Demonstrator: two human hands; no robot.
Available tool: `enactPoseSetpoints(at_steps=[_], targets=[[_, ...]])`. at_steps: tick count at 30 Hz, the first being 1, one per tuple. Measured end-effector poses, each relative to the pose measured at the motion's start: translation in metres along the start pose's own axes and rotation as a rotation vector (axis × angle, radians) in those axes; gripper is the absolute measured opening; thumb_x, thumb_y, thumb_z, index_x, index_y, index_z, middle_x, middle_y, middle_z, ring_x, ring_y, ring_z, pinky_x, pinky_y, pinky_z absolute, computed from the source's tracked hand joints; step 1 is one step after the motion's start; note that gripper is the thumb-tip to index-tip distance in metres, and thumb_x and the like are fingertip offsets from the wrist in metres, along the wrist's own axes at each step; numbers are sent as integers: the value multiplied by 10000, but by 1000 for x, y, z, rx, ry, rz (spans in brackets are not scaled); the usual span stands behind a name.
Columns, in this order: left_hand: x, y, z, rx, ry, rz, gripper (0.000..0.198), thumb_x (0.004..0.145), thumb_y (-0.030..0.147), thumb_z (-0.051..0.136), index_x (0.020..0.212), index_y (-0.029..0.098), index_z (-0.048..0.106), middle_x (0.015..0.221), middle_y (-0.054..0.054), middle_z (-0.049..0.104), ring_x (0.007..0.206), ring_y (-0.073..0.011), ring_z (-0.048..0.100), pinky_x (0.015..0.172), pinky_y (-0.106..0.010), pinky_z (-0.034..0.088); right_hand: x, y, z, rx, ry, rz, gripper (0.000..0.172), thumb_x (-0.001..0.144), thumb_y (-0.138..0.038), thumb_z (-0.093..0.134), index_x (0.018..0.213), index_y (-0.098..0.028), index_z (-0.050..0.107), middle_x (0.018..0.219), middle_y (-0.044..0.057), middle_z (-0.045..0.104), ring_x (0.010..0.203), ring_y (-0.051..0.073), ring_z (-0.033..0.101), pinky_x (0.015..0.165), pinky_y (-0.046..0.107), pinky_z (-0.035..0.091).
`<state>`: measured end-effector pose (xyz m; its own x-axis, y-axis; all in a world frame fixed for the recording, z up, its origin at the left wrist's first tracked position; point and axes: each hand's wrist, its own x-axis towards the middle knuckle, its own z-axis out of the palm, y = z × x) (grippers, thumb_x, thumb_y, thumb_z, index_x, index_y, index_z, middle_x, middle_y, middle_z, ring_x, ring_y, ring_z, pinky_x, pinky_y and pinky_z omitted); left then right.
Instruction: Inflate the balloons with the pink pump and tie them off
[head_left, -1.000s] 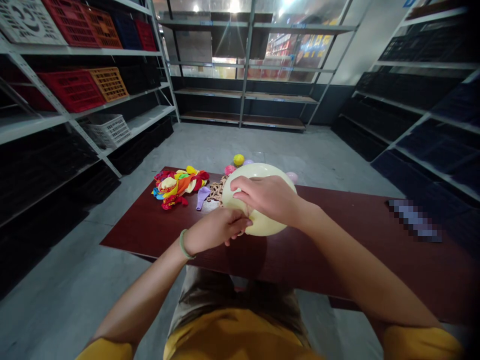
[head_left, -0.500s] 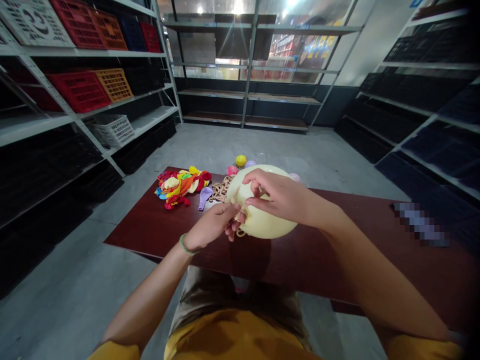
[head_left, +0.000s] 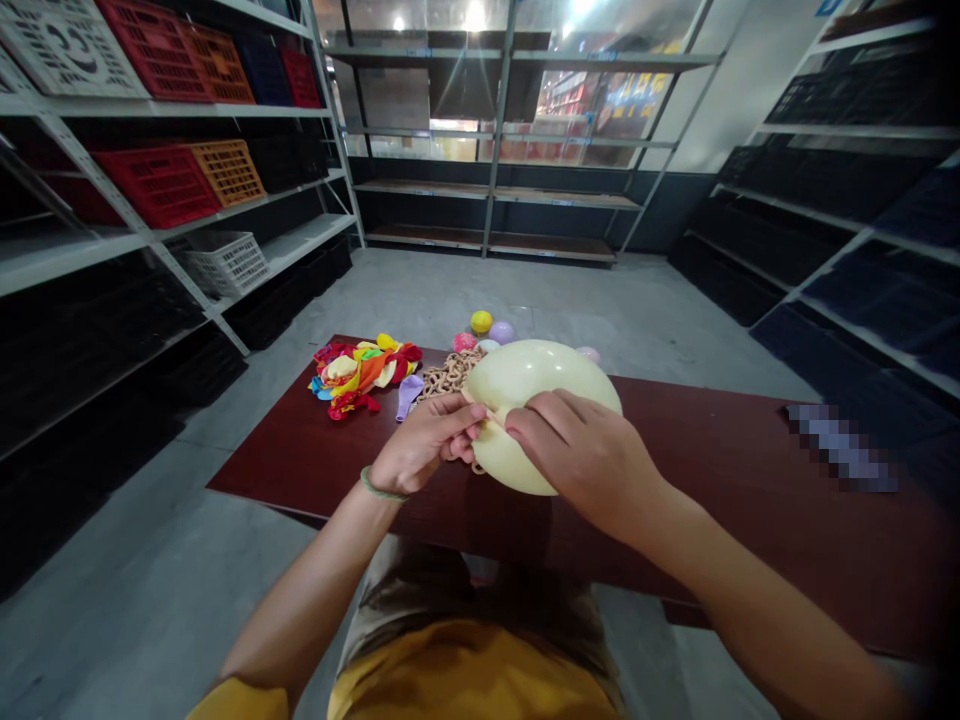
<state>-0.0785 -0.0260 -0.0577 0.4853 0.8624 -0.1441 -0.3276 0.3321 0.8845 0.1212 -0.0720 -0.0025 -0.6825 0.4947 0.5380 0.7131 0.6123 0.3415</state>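
Observation:
A large pale yellow balloon, blown up, is in front of me above the dark red table. My left hand pinches the balloon's neck at its left side. My right hand lies across the near side of the balloon, its fingers curled and closed near the neck; thumb and fingertips meet there. Behind my left hand is a heap of tan ring-shaped pieces, partly hidden by hand and balloon. Left of it lies a limp purple balloon.
A pile of limp coloured balloons lies on the table's left part. Beyond the far edge show small blown-up balloons, one yellow, one purple. A blurred-out object lies at right. Shelves with crates stand around.
My right hand has come down from above the balloon and closed near its neck. The balloon has shifted slightly right and down. My left hand keeps its pinch.

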Motion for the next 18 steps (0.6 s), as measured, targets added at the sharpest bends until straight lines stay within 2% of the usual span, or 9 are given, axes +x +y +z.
enactPoseSetpoints(at_steps=[3,8,12,15,18], targets=[[-1,1,1,-6,-8,15,264,767,334,810,801,129,646,605,50,560,454,-24,485,478,-148,478,-7,-3,0,99,0,42,187,955,-125,513,873,-171,675,760,43,612,700,189,515,648,335,386],[-4,6,4,28,-29,48,246,773,314,805,809,139,635,594,56,569,424,-24,453,467,-167,501,-2,12,-9,346,-3,108,206,990,-261,517,931,-180,696,797,39,657,743,182,537,703,329,416],[-6,8,6,116,-57,69,236,809,338,770,828,142,640,635,38,603,447,-38,507,462,-167,506,14,21,-12,311,34,153,213,987,-224,520,944,-195,727,891,53,679,824,197,520,791,360,401],[-8,9,9,152,-63,80,235,817,342,761,849,148,633,650,38,608,466,-47,536,465,-166,509,22,20,-6,286,-11,139,197,964,-237,565,902,-217,751,906,49,676,866,220,494,794,385,353],[-10,9,10,166,-72,93,231,825,338,752,879,157,619,643,49,600,466,-48,533,476,-173,517,23,18,0,325,-44,188,189,951,-261,598,861,-230,762,876,36,677,883,224,478,792,391,310]])
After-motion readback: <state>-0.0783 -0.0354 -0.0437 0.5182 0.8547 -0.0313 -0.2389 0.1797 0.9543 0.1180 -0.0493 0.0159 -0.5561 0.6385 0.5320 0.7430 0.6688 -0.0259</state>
